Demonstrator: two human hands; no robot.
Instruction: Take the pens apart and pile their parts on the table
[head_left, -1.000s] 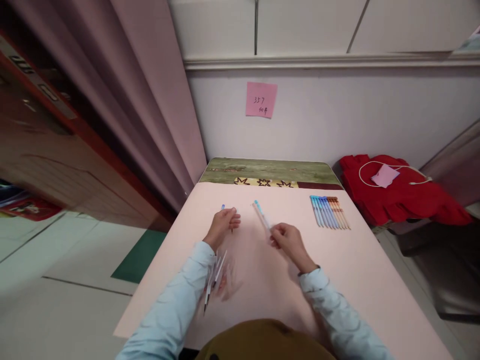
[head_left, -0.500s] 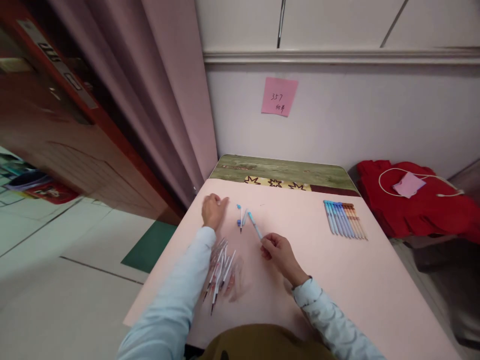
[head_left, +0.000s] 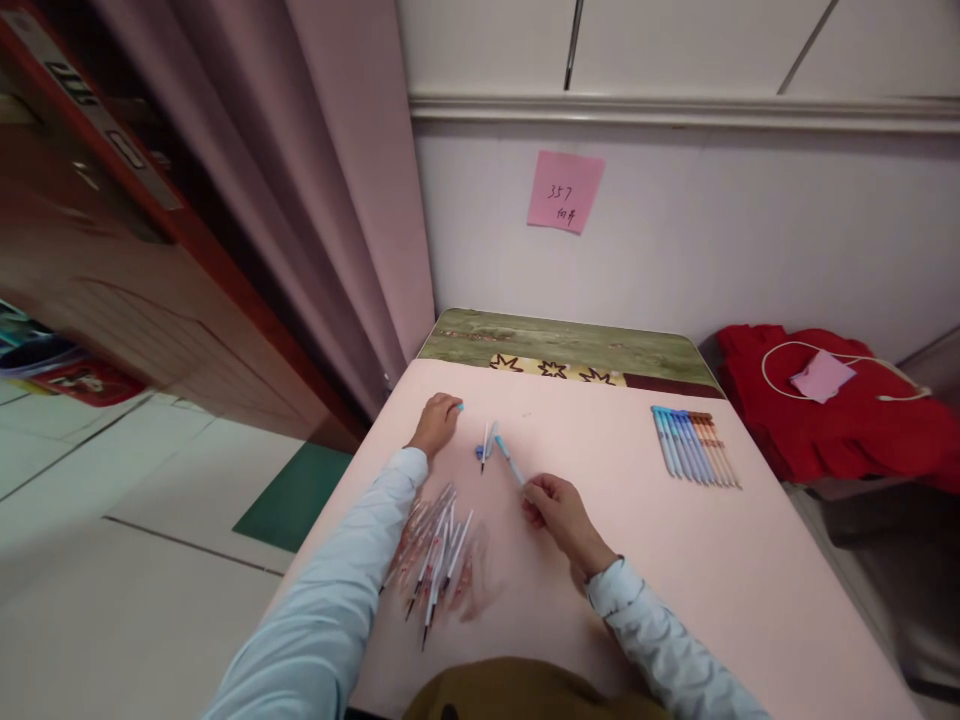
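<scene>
At eight o'clock on the tabletop (head_left: 637, 570) lie heaped refills (head_left: 437, 560), too tangled to count. Near centre, the right hand (head_left: 561, 508) pinches one pen (head_left: 510, 461); one loose refill (head_left: 484, 450) lies at eleven. At two, about ten rowed pens (head_left: 691, 447). At ten, the left hand (head_left: 435, 425) pinches one cap (head_left: 460, 407); fitting seems in hand, calling for alignment.

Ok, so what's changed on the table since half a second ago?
The left hand has closed on the small light blue piece that lay loose by the white refill, drawing it left. The right hand still holds the blue pen; the pen row and refill pile stayed put.
</scene>
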